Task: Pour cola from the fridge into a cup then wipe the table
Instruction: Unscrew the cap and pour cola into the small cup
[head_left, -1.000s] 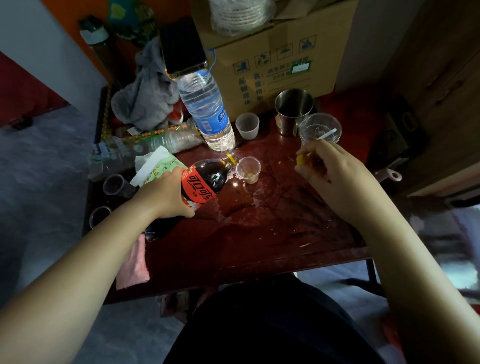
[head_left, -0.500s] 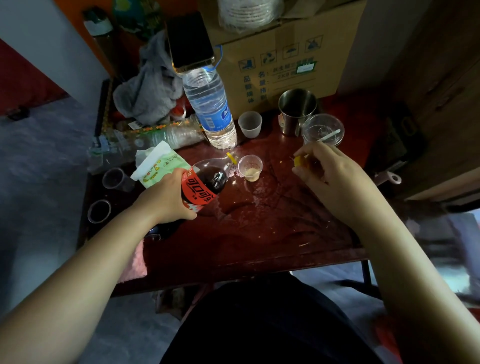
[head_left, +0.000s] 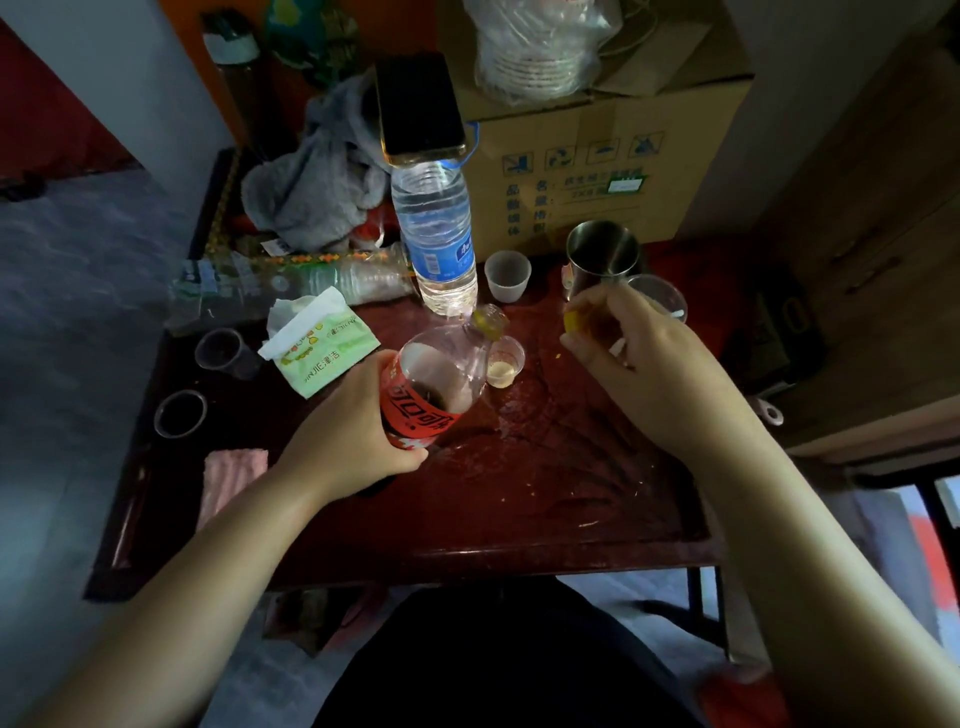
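Cola bottle (head_left: 434, 392) in our left hand (head_left: 345, 434), fingers wrapped round it, neck pointing far-right; right-hand fingers (head_left: 597, 325) pinch its yellow cap (head_left: 571, 320).

Cluttered home room, not a kitchen or lab. Low red table (head_left: 545, 519) on a grey tile floor (head_left: 78, 291), crowded with a cardboard box (head_left: 597, 171), crumpled grey cloth (head_left: 317, 192), water bottle (head_left: 439, 239), tissue pack (head_left: 319, 348), steel mug (head_left: 602, 254), small plastic cups (head_left: 508, 275).
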